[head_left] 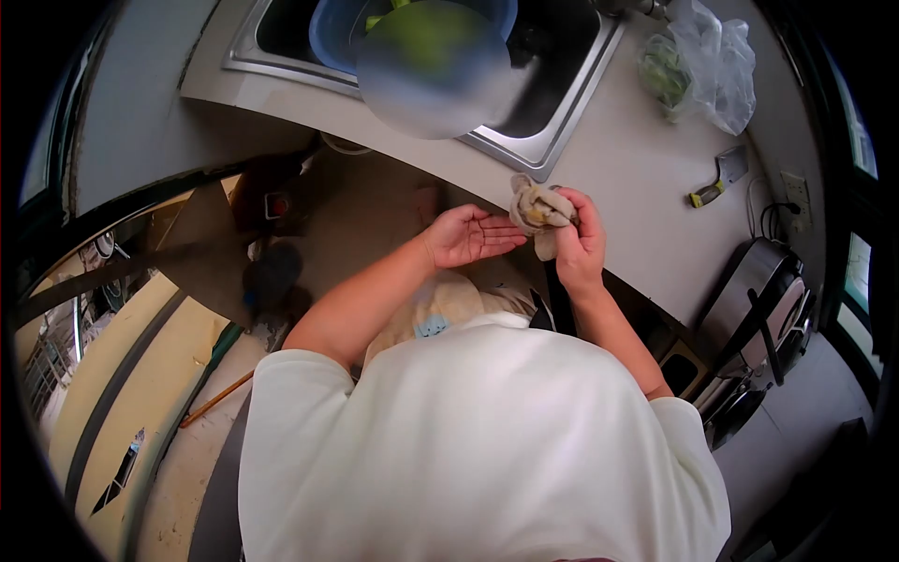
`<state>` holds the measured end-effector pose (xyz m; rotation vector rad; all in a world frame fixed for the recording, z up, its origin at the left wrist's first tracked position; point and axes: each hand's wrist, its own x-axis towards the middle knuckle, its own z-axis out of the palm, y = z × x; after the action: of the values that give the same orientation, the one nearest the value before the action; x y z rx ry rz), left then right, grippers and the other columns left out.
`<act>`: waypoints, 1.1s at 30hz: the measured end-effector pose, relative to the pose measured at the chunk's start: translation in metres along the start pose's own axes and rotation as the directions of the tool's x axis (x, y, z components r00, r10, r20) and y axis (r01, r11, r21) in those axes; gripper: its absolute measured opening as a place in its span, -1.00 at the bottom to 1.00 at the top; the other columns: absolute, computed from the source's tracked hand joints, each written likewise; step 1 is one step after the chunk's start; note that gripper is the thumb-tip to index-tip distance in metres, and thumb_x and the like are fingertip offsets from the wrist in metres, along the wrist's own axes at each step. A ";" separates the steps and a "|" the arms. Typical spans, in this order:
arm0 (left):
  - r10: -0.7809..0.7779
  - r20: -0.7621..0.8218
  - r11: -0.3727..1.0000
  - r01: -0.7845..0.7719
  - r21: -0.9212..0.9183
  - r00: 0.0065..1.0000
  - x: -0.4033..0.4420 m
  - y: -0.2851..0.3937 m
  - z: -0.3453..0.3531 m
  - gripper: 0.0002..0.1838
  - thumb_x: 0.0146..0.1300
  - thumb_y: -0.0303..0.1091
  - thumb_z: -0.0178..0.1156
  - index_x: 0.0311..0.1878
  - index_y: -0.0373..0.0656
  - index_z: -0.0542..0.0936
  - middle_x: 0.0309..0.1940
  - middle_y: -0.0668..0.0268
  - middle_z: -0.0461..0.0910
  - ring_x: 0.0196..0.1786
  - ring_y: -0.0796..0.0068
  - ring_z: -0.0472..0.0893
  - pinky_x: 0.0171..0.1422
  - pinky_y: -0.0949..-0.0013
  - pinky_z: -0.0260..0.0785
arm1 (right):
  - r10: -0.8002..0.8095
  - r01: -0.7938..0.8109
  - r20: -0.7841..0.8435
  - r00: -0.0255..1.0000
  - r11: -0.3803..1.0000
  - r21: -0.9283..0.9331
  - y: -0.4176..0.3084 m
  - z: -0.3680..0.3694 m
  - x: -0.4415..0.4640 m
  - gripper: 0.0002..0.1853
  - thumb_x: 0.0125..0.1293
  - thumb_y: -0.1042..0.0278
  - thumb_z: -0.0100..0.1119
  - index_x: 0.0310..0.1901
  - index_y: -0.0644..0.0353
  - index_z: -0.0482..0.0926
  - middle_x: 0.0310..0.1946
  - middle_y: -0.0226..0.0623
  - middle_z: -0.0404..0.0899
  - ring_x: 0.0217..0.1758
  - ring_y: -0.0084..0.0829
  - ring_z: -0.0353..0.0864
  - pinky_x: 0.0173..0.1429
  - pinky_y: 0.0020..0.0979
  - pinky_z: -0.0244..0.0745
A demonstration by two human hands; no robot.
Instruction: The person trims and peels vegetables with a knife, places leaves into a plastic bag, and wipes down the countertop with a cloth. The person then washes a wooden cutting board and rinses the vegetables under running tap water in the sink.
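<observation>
My right hand (pixel 581 248) grips a bunched beige rag (pixel 537 208) in front of the counter edge. My left hand (pixel 475 236) is palm up beside the rag, its fingers stretched out and holding nothing. Whether the left fingertips touch the rag, I cannot tell. Beyond both hands is the counter (pixel 613 178) with a steel sink (pixel 534 155) set into it. A blue basin (pixel 330 37) with green vegetables in it stands in the sink, partly hidden by a round blurred patch over the view.
At the counter's back right lie clear plastic bags (pixel 721 80) with greens (pixel 663 75) inside. A cleaver (pixel 719 178) with a yellow-and-black handle rests nearer the wall outlet (pixel 796 201). Pans or lids (pixel 782 328) stand at the right end. Yellowish boards (pixel 122 375) are at left.
</observation>
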<state>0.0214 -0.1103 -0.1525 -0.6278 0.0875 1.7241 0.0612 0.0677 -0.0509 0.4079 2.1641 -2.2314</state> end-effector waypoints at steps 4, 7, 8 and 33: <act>0.106 0.036 0.987 -0.101 -0.124 0.994 -0.030 0.016 -0.018 -0.44 0.27 -0.32 -0.19 0.25 -0.54 0.21 0.31 -0.16 0.18 0.36 -0.03 0.22 0.45 0.11 0.09 | -0.024 -0.006 -0.139 0.990 0.977 -0.212 0.016 0.008 0.012 -0.66 0.24 0.59 -0.20 0.04 0.37 0.40 -0.07 -0.26 0.50 0.00 -0.51 0.49 0.11 -0.51 0.37; 0.215 0.038 0.964 -0.206 -0.170 0.976 -0.051 0.017 -0.028 -0.45 0.27 -0.32 -0.19 0.24 -0.54 0.22 0.30 -0.15 0.19 0.36 -0.02 0.23 0.45 0.12 0.09 | -0.125 0.081 -0.055 0.991 0.859 -0.505 0.027 0.054 0.024 -0.67 0.24 0.55 -0.15 0.05 0.33 0.41 -0.11 -0.16 0.55 -0.05 -0.37 0.55 0.07 -0.43 0.41; 0.253 0.025 0.952 -0.245 -0.183 0.967 -0.056 0.017 -0.029 -0.45 0.27 -0.32 -0.18 0.24 -0.53 0.23 0.30 -0.15 0.20 0.36 -0.02 0.24 0.45 0.12 0.09 | -0.152 0.114 -0.034 0.988 0.855 -0.507 0.028 0.076 0.036 -0.66 0.24 0.53 -0.12 0.06 0.30 0.41 -0.15 -0.08 0.56 -0.08 -0.24 0.57 0.03 -0.37 0.42; 0.837 -0.233 0.321 -0.788 -0.524 0.496 -0.202 -0.065 -0.152 -0.48 0.28 -0.33 -0.24 0.22 -0.50 0.28 0.25 -0.08 0.30 0.33 0.08 0.30 0.43 0.18 0.15 | -0.128 0.333 0.512 0.849 0.883 -0.332 0.006 0.418 0.407 -0.62 0.25 0.28 -0.06 0.10 0.14 0.45 -0.08 -0.20 0.52 -0.01 -0.34 0.49 -0.05 -0.37 0.44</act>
<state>0.1598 -0.3308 -0.1726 -1.0791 -0.2458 2.8544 -0.4069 -0.2727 -0.1282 -0.4057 2.3826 -1.6327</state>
